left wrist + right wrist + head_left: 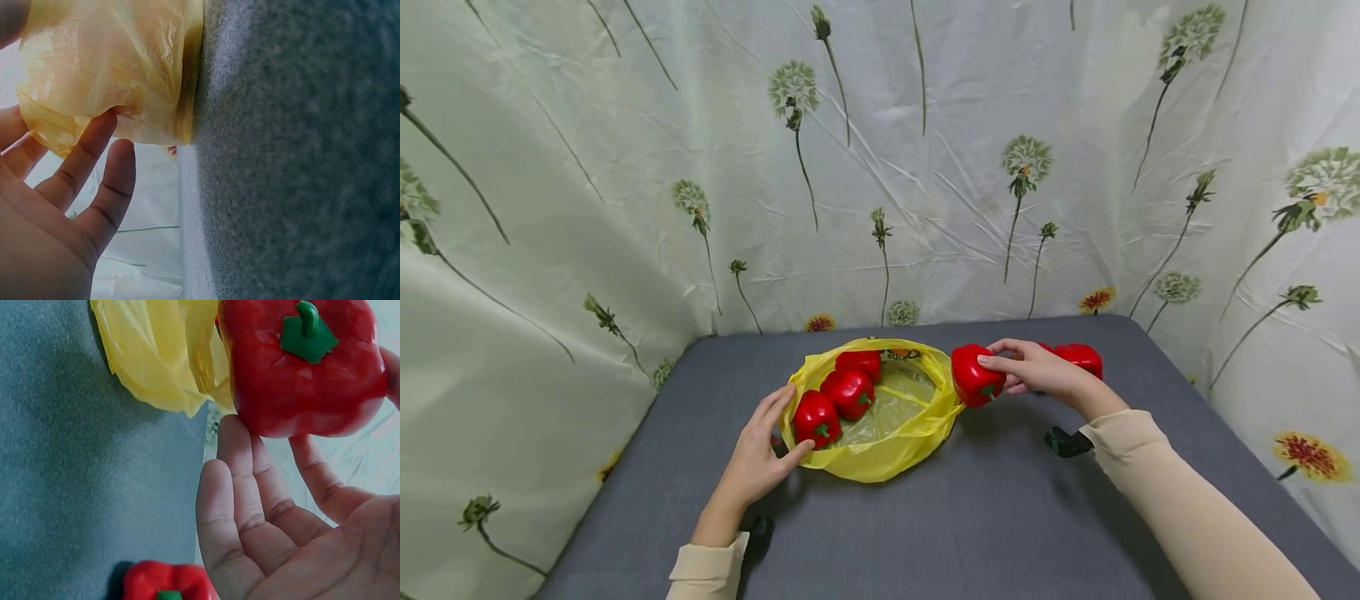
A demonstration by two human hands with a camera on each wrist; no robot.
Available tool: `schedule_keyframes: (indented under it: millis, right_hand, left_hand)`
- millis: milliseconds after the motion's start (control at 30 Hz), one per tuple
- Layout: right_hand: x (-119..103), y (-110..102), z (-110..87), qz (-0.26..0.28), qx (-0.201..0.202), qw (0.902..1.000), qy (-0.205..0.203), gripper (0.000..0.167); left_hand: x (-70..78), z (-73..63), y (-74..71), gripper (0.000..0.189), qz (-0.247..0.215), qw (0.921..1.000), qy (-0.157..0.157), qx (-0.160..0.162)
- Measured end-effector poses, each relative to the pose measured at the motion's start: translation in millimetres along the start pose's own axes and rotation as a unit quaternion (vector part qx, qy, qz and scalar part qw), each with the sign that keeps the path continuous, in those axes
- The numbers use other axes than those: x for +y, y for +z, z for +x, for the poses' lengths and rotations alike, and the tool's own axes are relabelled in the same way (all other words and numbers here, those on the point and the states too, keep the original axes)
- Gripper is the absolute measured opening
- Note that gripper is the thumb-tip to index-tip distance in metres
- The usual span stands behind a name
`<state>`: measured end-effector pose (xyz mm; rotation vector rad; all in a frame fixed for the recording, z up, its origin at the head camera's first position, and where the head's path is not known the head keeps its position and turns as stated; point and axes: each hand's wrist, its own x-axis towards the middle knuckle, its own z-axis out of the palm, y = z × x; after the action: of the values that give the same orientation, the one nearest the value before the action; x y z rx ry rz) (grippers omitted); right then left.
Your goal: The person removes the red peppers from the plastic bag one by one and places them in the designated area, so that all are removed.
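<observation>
A yellow plastic bag (880, 467) lies with its mouth wide open; three red toy bell peppers (848, 393) with green stems lie in its left part. My left hand (763, 450) holds the bag's left side, thumb on the near rim and fingers on the far side. In the left wrist view the bag (112, 69) hides some fingertips, and two fingers (112, 187) are spread against or below it. My right hand (1037, 371) grips another red bell pepper (973, 377) by its right side, raised at the bag's right rim. Its green stem faces the right wrist camera.
Behind my right hand more red peppers (1081, 358) rest on the grey cloth-covered table (1000, 517), partly hidden. A dark strap piece (1066, 442) hangs under the right wrist, another (760, 537) by the left. A floral curtain (880, 167) surrounds the table's back and sides.
</observation>
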<state>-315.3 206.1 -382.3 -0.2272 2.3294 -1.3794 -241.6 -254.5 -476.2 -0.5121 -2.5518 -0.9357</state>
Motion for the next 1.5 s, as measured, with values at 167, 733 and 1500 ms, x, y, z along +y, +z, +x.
schedule_keyframes:
  millis: [167,733,1500]
  right_hand:
    - [6,-7,-4.9,0.01,0.016,0.9997,-0.014,0.067]
    - [32,-29,-25.4,0.037,0.093,0.9949,-0.013,0.066]
    - [55,-65,-45.3,0.049,0.141,0.9886,-0.018,0.042]
  left_hand:
    - [-0.7,0.8,-0.1,0.087,0.005,1.0,0.0,0.001]
    - [-1.3,0.8,-1.3,0.088,0.005,1.0,0.001,-0.006]
    - [-2.3,-0.3,-0.7,0.088,0.002,1.0,0.002,-0.006]
